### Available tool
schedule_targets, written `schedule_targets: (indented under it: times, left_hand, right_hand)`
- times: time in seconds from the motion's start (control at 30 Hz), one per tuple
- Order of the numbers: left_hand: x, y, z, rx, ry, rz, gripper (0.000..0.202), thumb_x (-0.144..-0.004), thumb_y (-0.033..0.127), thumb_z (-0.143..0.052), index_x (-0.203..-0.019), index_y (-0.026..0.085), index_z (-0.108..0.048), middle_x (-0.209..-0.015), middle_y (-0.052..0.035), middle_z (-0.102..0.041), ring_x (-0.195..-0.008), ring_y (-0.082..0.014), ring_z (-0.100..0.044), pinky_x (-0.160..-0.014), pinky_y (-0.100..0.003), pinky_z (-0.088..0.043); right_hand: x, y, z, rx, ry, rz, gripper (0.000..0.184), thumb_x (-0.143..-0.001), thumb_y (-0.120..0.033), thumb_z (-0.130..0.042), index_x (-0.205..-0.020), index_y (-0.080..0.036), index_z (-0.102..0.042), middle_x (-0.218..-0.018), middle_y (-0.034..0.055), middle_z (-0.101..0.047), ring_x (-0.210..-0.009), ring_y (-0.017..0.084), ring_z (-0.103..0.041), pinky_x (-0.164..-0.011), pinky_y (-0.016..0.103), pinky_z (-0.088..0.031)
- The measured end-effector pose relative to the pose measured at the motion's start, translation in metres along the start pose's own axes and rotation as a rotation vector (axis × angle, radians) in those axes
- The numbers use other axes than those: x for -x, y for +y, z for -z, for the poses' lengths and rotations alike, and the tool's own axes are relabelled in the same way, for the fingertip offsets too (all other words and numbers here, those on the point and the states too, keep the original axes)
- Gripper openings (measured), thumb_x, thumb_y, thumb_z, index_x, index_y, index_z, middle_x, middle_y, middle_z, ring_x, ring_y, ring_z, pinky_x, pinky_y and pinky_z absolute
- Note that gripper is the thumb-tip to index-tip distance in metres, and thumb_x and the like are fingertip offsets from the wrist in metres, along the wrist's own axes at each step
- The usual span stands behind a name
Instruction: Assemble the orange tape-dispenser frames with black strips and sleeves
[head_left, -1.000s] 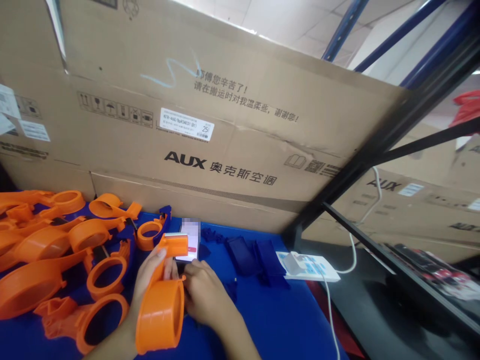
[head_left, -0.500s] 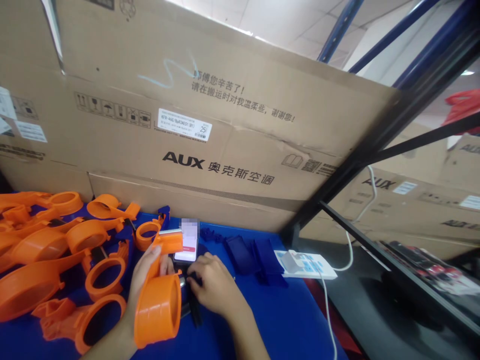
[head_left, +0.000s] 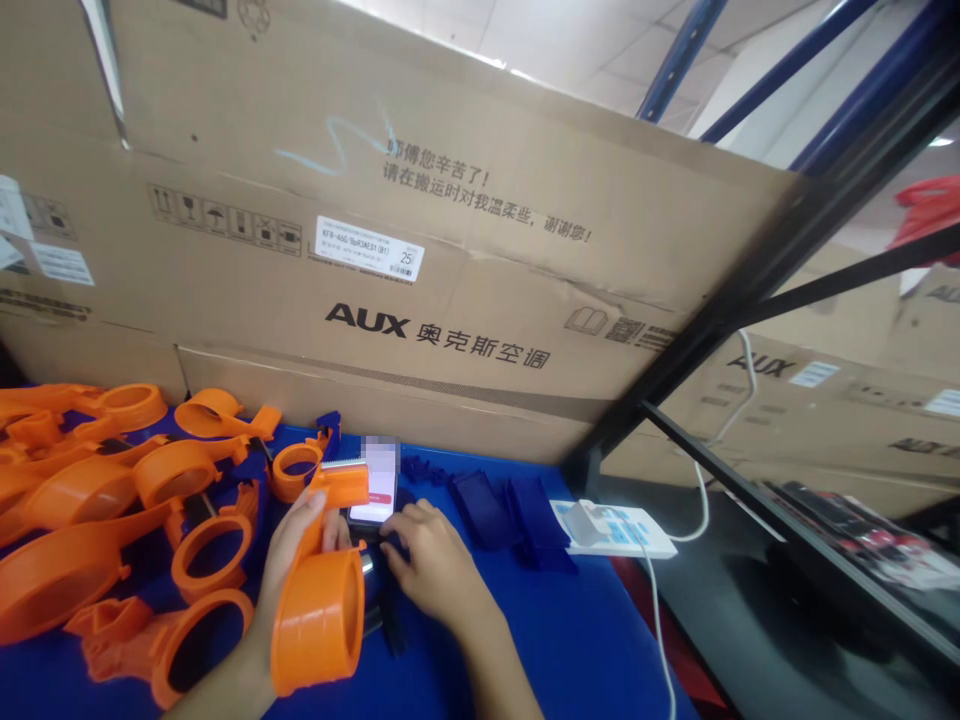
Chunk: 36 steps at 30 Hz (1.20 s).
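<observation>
My left hand (head_left: 289,545) is closed around an orange tape dispenser (head_left: 319,620), which stands tilted with its wide ring toward me and a pale toothed strip at its upper end. Beside it, my right hand (head_left: 431,560) has bent fingers drawn in close to the thumb, just below a lit phone (head_left: 375,492). What those fingertips hold, if anything, is too small and dark to make out. Black pieces (head_left: 390,625) lie on the blue surface between my hands, partly hidden by the dispenser.
Several more orange dispensers (head_left: 60,570) crowd the left of the blue tabletop (head_left: 555,640). Dark blue plastic parts (head_left: 480,508) and a white power strip (head_left: 626,530) with cables lie to the right. A large cardboard box (head_left: 450,260) rises behind; a black metal frame (head_left: 675,340) slants at right.
My right hand has shifted slightly right, away from the dispenser. My left hand and the dispenser have moved only a touch to the right.
</observation>
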<state>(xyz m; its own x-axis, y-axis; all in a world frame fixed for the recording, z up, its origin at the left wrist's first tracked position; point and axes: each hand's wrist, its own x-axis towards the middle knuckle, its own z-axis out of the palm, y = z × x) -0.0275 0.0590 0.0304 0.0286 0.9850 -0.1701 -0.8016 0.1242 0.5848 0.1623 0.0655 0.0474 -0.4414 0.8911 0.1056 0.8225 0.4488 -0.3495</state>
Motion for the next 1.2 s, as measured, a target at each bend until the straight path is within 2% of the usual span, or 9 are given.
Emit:
schedule_targets:
  times: [0.13, 0.37, 0.5, 0.57, 0.67, 0.73, 0.83, 0.93, 1.2]
  left_hand:
    - [-0.004, 0.000, 0.006, -0.099, -0.119, 0.054, 0.046, -0.081, 0.048, -0.077, -0.050, 0.019, -0.057, -0.049, -0.0009, -0.058, -0.045, -0.0136, -0.055, -0.046, -0.024, -0.048]
    - [0.004, -0.004, -0.002, -0.125, -0.089, -0.032, 0.048, -0.086, 0.046, -0.072, -0.050, 0.019, -0.055, -0.050, 0.0001, -0.055, -0.048, -0.0115, -0.052, -0.050, -0.022, -0.046]
    - [0.009, -0.006, -0.004, -0.202, -0.059, -0.066, 0.046, -0.089, 0.046, -0.069, -0.054, 0.019, -0.057, -0.055, -0.0003, -0.056, -0.054, -0.0129, -0.051, -0.055, -0.023, -0.046]
    - [0.010, -0.006, -0.005, -0.221, -0.053, -0.063, 0.046, -0.089, 0.046, -0.069, -0.055, 0.020, -0.056, -0.055, 0.0003, -0.055, -0.052, -0.0129, -0.049, -0.053, -0.024, -0.044]
    - [0.011, -0.008, -0.007, -0.259, -0.050, -0.067, 0.046, -0.088, 0.047, -0.071, -0.055, 0.020, -0.055, -0.055, 0.0009, -0.054, -0.052, -0.0126, -0.047, -0.053, -0.024, -0.043]
    - [0.011, -0.009, -0.011, -0.286, -0.043, -0.051, 0.038, -0.086, 0.047, -0.073, -0.063, 0.020, -0.062, -0.054, 0.0024, -0.052, -0.052, -0.0130, -0.048, -0.054, -0.024, -0.043]
    - [0.013, -0.012, -0.015, -0.314, -0.013, -0.022, 0.030, -0.083, 0.046, -0.078, -0.099, 0.022, -0.074, -0.053, 0.0064, -0.049, -0.053, -0.0134, -0.049, -0.056, -0.023, -0.045]
    - [0.016, -0.016, -0.017, -0.346, -0.012, -0.005, 0.048, -0.080, 0.045, -0.081, -0.120, 0.022, -0.070, -0.054, 0.0078, -0.049, -0.053, -0.0124, -0.047, -0.058, -0.023, -0.047]
    - [0.016, -0.022, -0.012, -0.398, -0.044, 0.009, 0.056, -0.078, 0.044, -0.082, -0.128, 0.021, -0.067, -0.056, 0.0065, -0.054, -0.054, -0.0131, -0.048, -0.058, -0.025, -0.050]
  right_hand:
    - [0.000, 0.002, -0.002, 0.049, -0.024, -0.023, 0.011, -0.092, -0.022, -0.065, -0.101, -0.024, -0.070, -0.093, 0.0041, -0.069, -0.091, 0.022, -0.059, -0.078, 0.031, -0.039]
    - [0.002, 0.004, -0.006, 0.120, -0.022, -0.046, 0.014, -0.091, -0.031, -0.068, -0.102, -0.023, -0.071, -0.098, 0.0075, -0.070, -0.097, 0.026, -0.060, -0.084, 0.035, -0.041]
    - [0.003, 0.004, -0.007, 0.139, 0.005, -0.024, 0.009, -0.088, -0.028, -0.070, -0.095, -0.022, -0.071, -0.096, 0.0078, -0.070, -0.095, 0.026, -0.061, -0.085, 0.036, -0.044]
    - [0.004, 0.007, -0.003, 0.110, 0.081, -0.029, 0.007, -0.087, -0.025, -0.070, -0.093, -0.022, -0.071, -0.097, 0.0075, -0.069, -0.094, 0.025, -0.061, -0.085, 0.036, -0.046]
    - [0.005, 0.013, 0.009, -0.002, 0.318, -0.016, 0.007, -0.092, -0.026, -0.067, -0.096, -0.022, -0.069, -0.100, 0.0076, -0.069, -0.096, 0.025, -0.061, -0.089, 0.038, -0.047]
    - [0.007, 0.015, 0.017, -0.118, 0.498, 0.005, 0.009, -0.096, -0.027, -0.063, -0.102, -0.022, -0.068, -0.100, 0.0073, -0.069, -0.094, 0.024, -0.062, -0.086, 0.037, -0.050]
    - [0.009, 0.011, 0.022, -0.267, 0.660, 0.051, 0.014, -0.098, -0.025, -0.063, -0.112, -0.022, -0.066, -0.097, 0.0058, -0.069, -0.087, 0.021, -0.064, -0.076, 0.034, -0.053]
    - [0.011, 0.003, 0.020, -0.303, 0.680, 0.123, 0.018, -0.096, -0.022, -0.066, -0.114, -0.024, -0.067, -0.101, 0.0062, -0.070, -0.088, 0.021, -0.066, -0.075, 0.034, -0.055]
    - [0.010, 0.001, 0.016, -0.300, 0.677, 0.197, 0.022, -0.094, -0.021, -0.068, -0.116, -0.024, -0.072, -0.105, 0.0095, -0.069, -0.097, 0.024, -0.068, -0.084, 0.039, -0.059]
